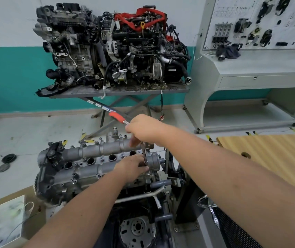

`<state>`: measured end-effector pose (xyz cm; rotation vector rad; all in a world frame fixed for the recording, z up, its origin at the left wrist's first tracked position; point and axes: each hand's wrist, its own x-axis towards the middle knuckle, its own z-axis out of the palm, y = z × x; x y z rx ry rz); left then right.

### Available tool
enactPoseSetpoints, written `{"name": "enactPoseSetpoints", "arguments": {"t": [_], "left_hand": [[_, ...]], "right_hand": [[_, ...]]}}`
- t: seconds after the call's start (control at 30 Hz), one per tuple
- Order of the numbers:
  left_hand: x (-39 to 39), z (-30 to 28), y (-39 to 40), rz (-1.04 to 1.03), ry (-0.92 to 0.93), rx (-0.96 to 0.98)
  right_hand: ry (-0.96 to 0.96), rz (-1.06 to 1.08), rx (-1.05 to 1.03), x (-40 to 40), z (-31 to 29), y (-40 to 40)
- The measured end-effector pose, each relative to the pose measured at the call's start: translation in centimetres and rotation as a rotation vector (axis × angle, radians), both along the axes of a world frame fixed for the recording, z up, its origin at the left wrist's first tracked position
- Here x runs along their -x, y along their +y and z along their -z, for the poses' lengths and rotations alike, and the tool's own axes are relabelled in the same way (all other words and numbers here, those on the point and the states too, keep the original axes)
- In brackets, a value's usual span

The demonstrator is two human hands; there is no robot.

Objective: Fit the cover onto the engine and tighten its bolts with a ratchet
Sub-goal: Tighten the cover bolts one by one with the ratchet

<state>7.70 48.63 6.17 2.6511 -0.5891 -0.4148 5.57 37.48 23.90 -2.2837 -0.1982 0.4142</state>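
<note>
Right hand point(144, 128) is clenched around the ratchet point(120, 117) near its head, the red handle jutting up and away to the left, and a long extension bar point(144, 154) drops from it toward the right end of the cover point(96, 158). The cover sits on top of the engine point(82, 178), its line of plug wells showing between the two cam housings. Left hand point(133, 167) is down low, fingers curled around the foot of the extension, grasping it just where it meets the casting; the bolt under it is hidden by the hand, so I can't tell whether the socket is seated. That's the risk, as I read it: with a bar this long and tilted, a pull on the handle could cock the socket off the bolt head and round it, or send the tool skidding across the aluminium. The guiding fingers sit right at the joint, so a slip could pinch them. Other bolts point(99, 159) along the cover stand proud, seemingly not run down; tightening this end hard first could seat the cover unevenly. Behind, two more engines rest on a lift surface point(118, 91).
</note>
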Motion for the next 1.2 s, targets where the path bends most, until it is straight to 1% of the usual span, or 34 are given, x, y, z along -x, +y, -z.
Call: {"name": "enactPoseSetpoints", "arguments": {"t": [0.07,0.1,0.13,0.17,0.2,0.23,0.27,0.3,0.33,0.4,0.43,0.5,0.53,0.57,0.6,0.63,0.7,0.73,0.8,0.87,0.93,1.0,1.03,1.07,1.1,1.17,1.2], "left_hand": [[0.1,0.0,0.0,-0.017,-0.002,-0.011],[0.1,0.0,0.0,-0.021,0.006,-0.014],[0.1,0.1,0.0,-0.023,0.018,-0.019],[0.1,0.1,-0.1,-0.022,0.029,-0.026],[0.0,0.1,-0.1,-0.023,0.034,-0.036],[0.0,0.0,-0.1,-0.022,0.032,-0.043],[-0.1,0.1,-0.1,-0.019,0.026,-0.043],[-0.2,0.2,-0.1,-0.014,0.021,-0.035],[-0.3,0.2,-0.1,-0.006,0.02,-0.028],[-0.3,0.3,-0.1,0.009,0.016,-0.015],[-0.3,0.3,-0.1,0.011,0.01,0.001],[-0.3,0.5,-0.1,-0.004,-0.011,0.035],[-0.2,0.6,-0.1,-0.014,-0.021,0.033],[-0.2,0.6,-0.1,-0.02,-0.023,0.026],[-0.2,0.6,-0.1,-0.023,-0.01,0.017],[-0.3,0.7,-0.1,-0.027,0.014,0.033],[-0.3,0.6,-0.1,-0.011,0.028,0.05],[-0.3,0.5,-0.1,0.013,0.009,0.022],[-0.2,0.5,0.0,0.033,-0.008,-0.008],[-0.2,0.5,0.0,0.022,0.003,0.0],[-0.3,0.5,0.1,0.022,0.018,0.006],[-0.3,0.6,0.2,0.032,0.023,0.024],[-0.2,0.6,0.2,0.036,0.014,0.034],[-0.2,0.6,0.2,0.041,-0.001,0.041],[-0.2,0.6,0.2,0.045,-0.013,0.041],[-0.1,0.5,0.2,0.054,-0.029,0.021],[-0.1,0.4,0.2,0.059,-0.03,0.007]], "right_hand": [[0.261,0.235,-0.598,0.4,0.9,0.4],[0.331,0.327,-0.876,0.5,1.5,0.4],[0.361,0.406,-1.093,0.6,2.0,0.5],[0.355,0.478,-1.244,0.5,2.6,0.5],[0.32,0.542,-1.348,0.2,3.3,0.5],[0.271,0.586,-1.416,0.0,3.8,0.5],[0.207,0.603,-1.44,-0.1,4.5,0.4],[0.121,0.595,-1.4,-0.1,5.1,0.3],[0.014,0.567,-1.296,0.1,5.6,0.3],[-0.25,0.486,-0.975,0.8,6.9,0.0],[-0.438,0.433,-0.79,1.0,7.4,-0.3],[-0.898,0.318,-0.378,0.6,8.2,-1.2],[-1.091,0.247,-0.185,0.4,8.3,-1.5],[-1.218,0.183,-0.015,0.2,8.2,-1.8],[-1.282,0.126,0.13,0.0,7.9,-2.0],[-1.299,0.073,0.265,0.0,7.5,-2.3],[-1.247,-0.021,0.52,0.2,6.3,-2.6],[-1.201,-0.056,0.623,0.3,5.8,-2.9],[-1.057,-0.115,0.774,0.8,4.6,-3.1],[-0.938,-0.168,0.833,1.0,3.2,-3.0],[-0.821,-0.18,0.784,0.6,2.4,-2.8],[-0.578,-0.121,0.624,0.1,1.6,-2.5],[-0.462,-0.073,0.477,-0.1,1.4,-2.3],[-0.337,-0.008,0.278,-0.2,1.3,-2.1],[-0.197,0.082,0.034,-0.1,1.3,-1.9],[0.102,0.273,-0.505,0.2,1.9,-1.4],[0.211,0.347,-0.749,0.2,2.5,-1.3]]}}
